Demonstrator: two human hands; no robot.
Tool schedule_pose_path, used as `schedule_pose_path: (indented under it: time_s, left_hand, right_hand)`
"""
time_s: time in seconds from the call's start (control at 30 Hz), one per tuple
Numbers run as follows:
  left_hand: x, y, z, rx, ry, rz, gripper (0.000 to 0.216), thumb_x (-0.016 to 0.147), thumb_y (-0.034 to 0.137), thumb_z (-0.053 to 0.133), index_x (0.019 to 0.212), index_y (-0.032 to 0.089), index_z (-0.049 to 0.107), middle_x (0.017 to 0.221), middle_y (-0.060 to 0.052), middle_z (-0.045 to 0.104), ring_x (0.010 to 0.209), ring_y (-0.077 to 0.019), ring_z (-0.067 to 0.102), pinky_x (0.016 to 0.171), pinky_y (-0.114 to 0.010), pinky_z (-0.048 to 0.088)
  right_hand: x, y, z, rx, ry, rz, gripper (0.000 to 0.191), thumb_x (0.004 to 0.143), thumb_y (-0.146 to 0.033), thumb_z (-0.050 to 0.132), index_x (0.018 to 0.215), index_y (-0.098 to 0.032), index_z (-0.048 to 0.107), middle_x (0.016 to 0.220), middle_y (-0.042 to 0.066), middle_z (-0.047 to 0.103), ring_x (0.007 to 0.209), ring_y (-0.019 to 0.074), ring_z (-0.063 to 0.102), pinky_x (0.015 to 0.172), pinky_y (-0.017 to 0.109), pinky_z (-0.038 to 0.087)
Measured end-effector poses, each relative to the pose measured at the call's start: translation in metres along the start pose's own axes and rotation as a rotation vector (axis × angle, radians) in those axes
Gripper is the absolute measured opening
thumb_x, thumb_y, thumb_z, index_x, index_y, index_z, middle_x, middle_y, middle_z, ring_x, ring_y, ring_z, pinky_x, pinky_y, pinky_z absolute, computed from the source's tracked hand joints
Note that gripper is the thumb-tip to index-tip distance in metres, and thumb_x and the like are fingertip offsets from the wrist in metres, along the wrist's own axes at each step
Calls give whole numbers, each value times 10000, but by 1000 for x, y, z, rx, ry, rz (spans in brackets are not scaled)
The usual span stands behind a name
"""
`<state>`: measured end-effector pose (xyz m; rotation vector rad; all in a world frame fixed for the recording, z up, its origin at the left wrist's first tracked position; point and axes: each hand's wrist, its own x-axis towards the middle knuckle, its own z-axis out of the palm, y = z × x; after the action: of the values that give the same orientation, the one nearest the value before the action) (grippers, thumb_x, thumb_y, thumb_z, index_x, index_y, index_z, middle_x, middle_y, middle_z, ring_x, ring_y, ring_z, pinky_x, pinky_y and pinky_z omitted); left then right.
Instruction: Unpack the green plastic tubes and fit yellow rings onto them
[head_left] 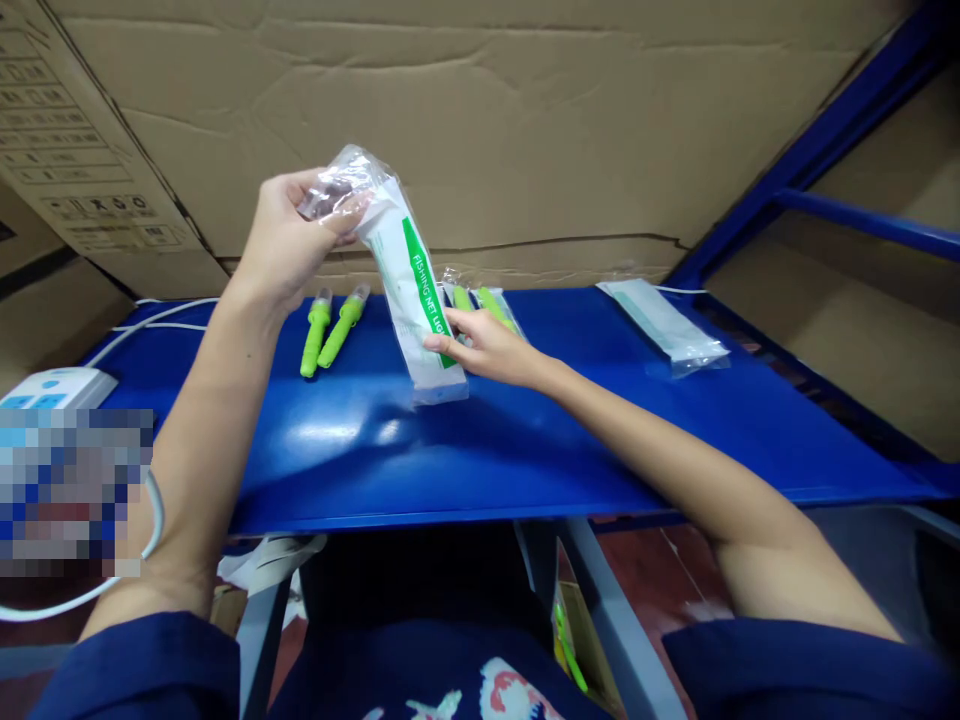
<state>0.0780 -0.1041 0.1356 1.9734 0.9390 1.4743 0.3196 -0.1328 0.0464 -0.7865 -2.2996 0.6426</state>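
Above the blue table [480, 460], a white packet marked "FISHING NET LIGHT" [405, 285] in a clear plastic bag is held between both hands. My left hand [289, 235] is closed on the crumpled clear top end; some of its fingers show through the plastic. Lower down, my right hand [499, 350] grips the packet's right edge, thumb on the printed face. Left of the packet, two bright green net lights [316, 335] with clear tips lie side by side. Behind my right hand, more green lights [491, 303] in clear wrapping are partly hidden.
A similar white packet [664, 320] lies at the table's right. At the left stand a white power strip [56, 390] with cables and a blurred-out object [71, 490]. Cardboard [480, 130] walls the back, and a blue metal frame [810, 150] rises at the right.
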Motion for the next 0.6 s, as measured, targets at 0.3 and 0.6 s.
schedule_pose_path:
  time_s: [0.3, 0.6]
  left_hand:
    - [23, -41, 2, -140, 225, -486, 340, 1151, 316, 220, 1424, 207, 390, 1483, -52, 632, 1225, -95, 679, 1042, -299, 635]
    - [10, -129, 32, 124, 86, -525, 503, 1037, 445, 506, 1471, 207, 592, 1197, -138, 770, 844, -235, 793, 708, -373, 654]
  right_hand:
    - [-81, -12, -37, 164, -163, 410, 547, 881, -681, 664, 679, -195, 516, 611, -43, 404, 545, 89, 341, 494, 255, 246]
    - [-144, 4, -162, -399, 559, 1080, 536, 925, -118, 616, 1444, -225, 700, 979, 156, 782, 607, 161, 551, 648, 411, 447]
